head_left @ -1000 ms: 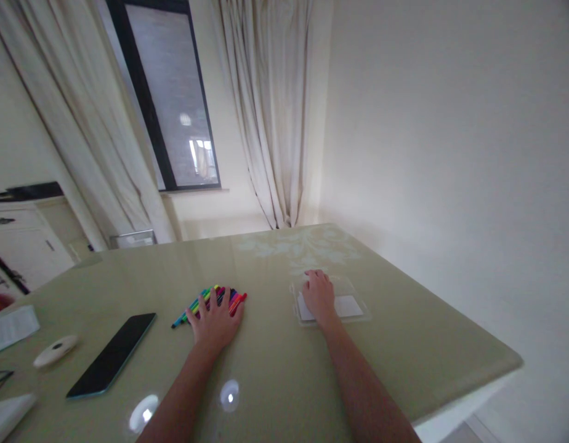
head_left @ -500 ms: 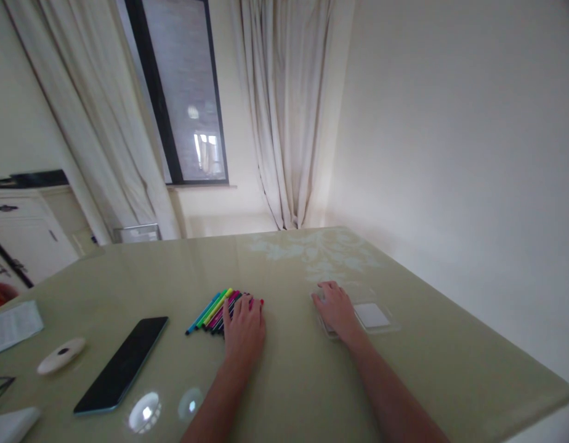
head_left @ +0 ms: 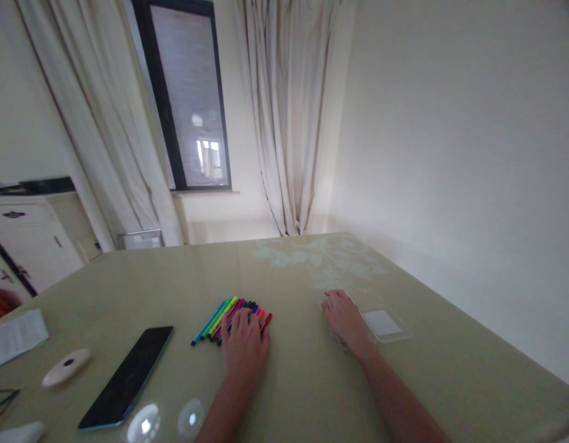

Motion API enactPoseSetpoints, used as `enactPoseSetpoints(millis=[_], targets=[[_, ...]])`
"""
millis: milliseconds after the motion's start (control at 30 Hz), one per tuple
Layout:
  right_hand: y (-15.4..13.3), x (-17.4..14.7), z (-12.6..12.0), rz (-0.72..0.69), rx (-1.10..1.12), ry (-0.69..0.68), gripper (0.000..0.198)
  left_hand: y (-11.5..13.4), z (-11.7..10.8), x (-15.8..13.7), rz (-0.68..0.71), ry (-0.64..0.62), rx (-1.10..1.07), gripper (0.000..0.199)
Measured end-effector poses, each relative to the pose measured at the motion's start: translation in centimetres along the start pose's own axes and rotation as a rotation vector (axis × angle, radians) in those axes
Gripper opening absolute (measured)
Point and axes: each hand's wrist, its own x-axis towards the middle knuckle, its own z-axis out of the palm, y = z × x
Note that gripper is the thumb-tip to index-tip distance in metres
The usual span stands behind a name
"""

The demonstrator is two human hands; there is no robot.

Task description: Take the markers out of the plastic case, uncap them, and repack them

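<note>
Bright green, yellow, pink, red and blue on the pens [head_left: 218, 320], laid side by side on the table [head_left: 294, 381]. Clock centre for all this: the left hand [head_left: 245, 341]. Pens just touching it, mostly from ten to twelve o'clock, with long sides running roughly from seven to one. Much nearer to this hand than to the right hand [head_left: 347, 319], and at nine o'clock from that one. Palm down on the left, fingers bent over the low right part of the row; cannot tell if gripping or only resting. Palm down on the right too, laid over the left side of a clear plastic case [head_left: 398, 336]; cannot tell if pinching. Both hands well apart from each other.

Next out, the case, near three o'clock, with a white patch [head_left: 381, 322] showing inside. Near eight to nine o'clock, a flat dark phone [head_left: 130, 376], then a white oval thing [head_left: 66, 368] with a dark spot, then a pale sheet [head_left: 19, 337] farther off.

Now counting: two hands, one case, one phone, one oval thing, one sheet. At least eight pens, but partly hidden under fingers, so no sure number. Far back, toward twelve and eleven: two curtains [head_left: 289, 117], one window [head_left: 192, 92].
</note>
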Motion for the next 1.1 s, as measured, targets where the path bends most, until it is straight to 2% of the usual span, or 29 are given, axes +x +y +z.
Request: enactPoseSetpoints(millis=[100,167,233,267,367,467,567,700,733,800,867,967,1100], targets=[[-0.3,0.0,-0.5,0.031,-0.011,0.028,0.035,0.0,0.1,0.0,0.033,-0.005,-0.047,0.023],[-0.9,-0.2,-0.8,0.019,0.061,0.082,0.035,0.3,0.2,0.2,0.064,-0.031,-0.114,0.023],[-2.0,-0.6,-1.0,-0.068,0.239,0.126,0.03,0.9,0.2,0.3,0.081,-0.119,-0.213,0.023],[-2.8,-0.9,-1.2,-0.157,0.369,0.121,0.03,1.3,0.2,0.3,0.078,-0.174,-0.269,0.023],[-5.1,-2.2,-1.5,-0.395,0.751,-0.09,0.026,2.3,0.1,0.1,0.063,-0.258,-0.414,0.023],[-6.3,-2.9,-2.0,-0.447,0.876,-0.133,0.022,2.6,0.1,-0.2,0.07,-0.227,-0.492,0.021],[-4.9,-1.8,-2.6,-0.361,0.931,-0.08,0.022,1.7,0.1,-0.2,0.038,-0.238,-0.501,0.022],[-0.7,0.9,-2.3,0.001,1.055,0.2,0.032,0.0,0.1,0.0,-0.045,-0.262,-0.52,0.027],[0.0,1.3,-2.1,0.054,1.06,0.243,0.034,-0.1,0.1,0.0,-0.026,-0.263,-0.531,0.027],[0.5,1.6,-1.7,0.076,1.04,0.248,0.032,0.2,0.1,-0.2,0.051,-0.273,-0.548,0.026],[-0.3,1.1,-1.3,0.02,0.986,0.188,0.025,1.2,0.0,-0.6,0.133,-0.306,-0.55,0.026],[-2.3,-0.2,-0.9,-0.118,0.837,0.074,0.015,2.7,-0.3,-1.3,0.183,-0.384,-0.549,0.025],[-3.4,-1.1,-0.4,-0.226,0.508,-0.075,0.017,3.3,-0.9,-1.6,0.247,-0.494,-0.586,0.015]])
